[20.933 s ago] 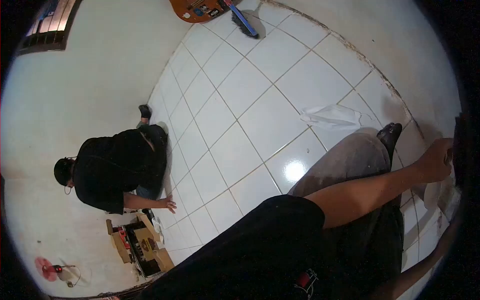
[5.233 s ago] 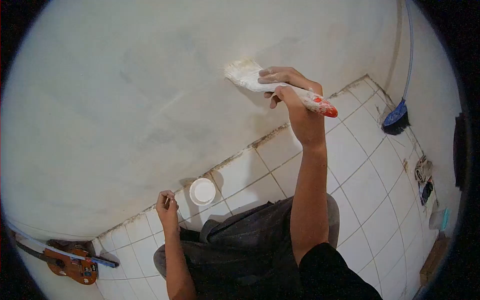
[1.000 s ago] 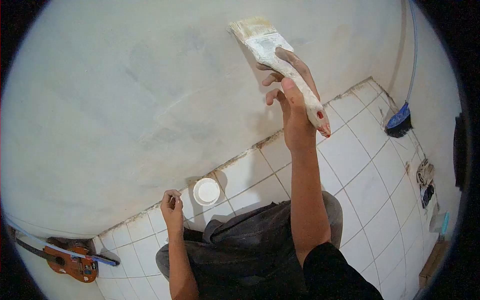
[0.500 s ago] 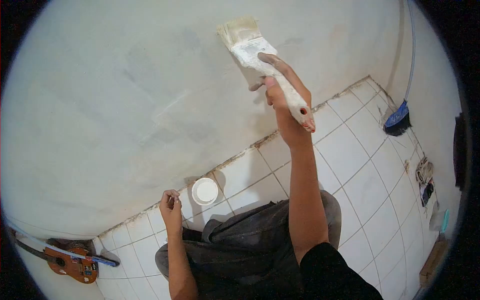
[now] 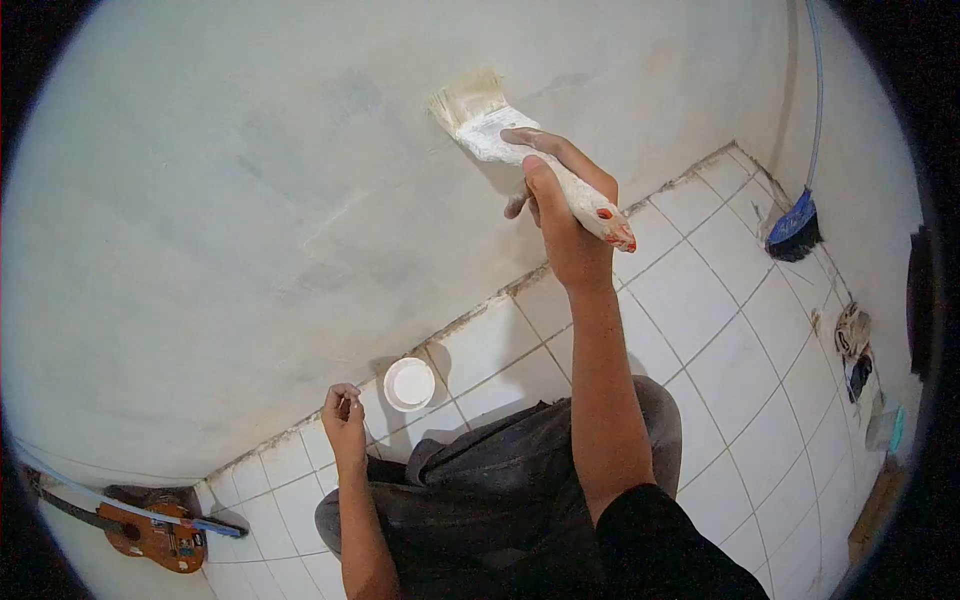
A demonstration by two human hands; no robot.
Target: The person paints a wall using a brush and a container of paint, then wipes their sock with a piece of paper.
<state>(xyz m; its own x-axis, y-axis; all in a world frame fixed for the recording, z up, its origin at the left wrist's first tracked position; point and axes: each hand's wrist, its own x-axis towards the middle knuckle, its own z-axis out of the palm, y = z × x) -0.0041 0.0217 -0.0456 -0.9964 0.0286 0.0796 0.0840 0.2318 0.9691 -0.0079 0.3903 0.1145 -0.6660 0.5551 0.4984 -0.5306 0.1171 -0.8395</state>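
Observation:
My right hand (image 5: 562, 200) is wrapped round the handle of a wide, paint-smeared brush (image 5: 492, 130), its pale bristles against the grey-white wall (image 5: 300, 180). The handle's red-tipped end points down and to the right. Near the foot of the wall, my left hand (image 5: 345, 420) is held with its fingers curled in; whether anything small is between them I cannot make out. Just right of it, a round white container (image 5: 409, 384) with white contents stands on the tiled floor.
At the lower left lies a guitar (image 5: 160, 538) beside a blue-ended stick (image 5: 215, 527). A blue broom (image 5: 797, 228) leans in the right corner. Crumpled cloth (image 5: 853, 330), a clear container (image 5: 884, 428) and a brown box (image 5: 875, 515) line the right wall.
My right hand has shifted slightly left, and the brush's bristles have moved down along the wall. My left hand and the white container have barely moved.

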